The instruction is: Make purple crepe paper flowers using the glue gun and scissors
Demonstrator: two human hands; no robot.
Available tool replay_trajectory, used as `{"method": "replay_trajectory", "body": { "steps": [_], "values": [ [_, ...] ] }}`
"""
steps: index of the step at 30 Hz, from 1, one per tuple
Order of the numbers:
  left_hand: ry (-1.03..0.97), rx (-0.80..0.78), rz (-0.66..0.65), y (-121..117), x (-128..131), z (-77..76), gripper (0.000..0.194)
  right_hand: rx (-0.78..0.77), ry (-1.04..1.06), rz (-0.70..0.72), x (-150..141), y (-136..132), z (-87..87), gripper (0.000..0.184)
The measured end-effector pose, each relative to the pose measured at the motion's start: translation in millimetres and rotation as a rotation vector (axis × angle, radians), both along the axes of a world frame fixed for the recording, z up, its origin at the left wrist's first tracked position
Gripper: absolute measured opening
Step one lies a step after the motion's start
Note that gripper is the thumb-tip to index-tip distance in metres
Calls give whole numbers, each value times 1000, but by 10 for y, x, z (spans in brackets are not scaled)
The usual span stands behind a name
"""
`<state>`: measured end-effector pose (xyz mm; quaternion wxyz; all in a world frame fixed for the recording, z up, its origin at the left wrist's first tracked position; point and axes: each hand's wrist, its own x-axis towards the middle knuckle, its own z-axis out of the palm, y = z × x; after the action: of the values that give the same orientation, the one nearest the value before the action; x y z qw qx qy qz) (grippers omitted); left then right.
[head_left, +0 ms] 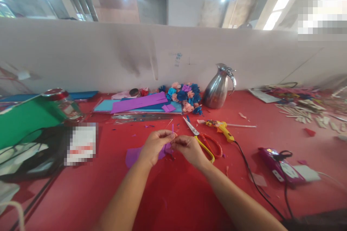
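My left hand (pixel 155 146) is closed in a pinch on a thin strip of purple paper (pixel 172 128), whose end sticks up above the fingertips. My right hand (pixel 191 150) meets it from the right, thumb and fingers pressed together at the same small piece; the exact grip is partly hidden. Below the hands, a larger sheet of purple crepe paper (pixel 132 157) lies on the table, partly covered by my left hand. Just beyond my right hand rest scissors (pixel 206 140) with red and yellow handles, blades apart.
A yellow glue gun (pixel 226 131) with a black cord lies right of the scissors. Behind are paper flowers (pixel 184 95), stacked crepe paper (pixel 141 103) and a steel jug (pixel 217 92). A purple power strip (pixel 282 166) sits right, a lidded jar (pixel 72 110) left.
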<state>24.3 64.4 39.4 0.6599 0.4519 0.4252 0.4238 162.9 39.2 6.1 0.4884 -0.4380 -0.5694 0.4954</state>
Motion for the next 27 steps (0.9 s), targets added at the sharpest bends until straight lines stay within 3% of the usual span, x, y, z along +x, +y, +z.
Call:
{"method": "replay_trajectory", "body": {
  "steps": [12, 27],
  "values": [
    [-96, -56, 1, -20, 12, 47, 33, 14, -25, 63, -13, -2, -48, 12],
    [-118, -80, 5, -5, 20, -18, 35, 27, -42, 55, -19, -3, -38, 15]
  ]
}}
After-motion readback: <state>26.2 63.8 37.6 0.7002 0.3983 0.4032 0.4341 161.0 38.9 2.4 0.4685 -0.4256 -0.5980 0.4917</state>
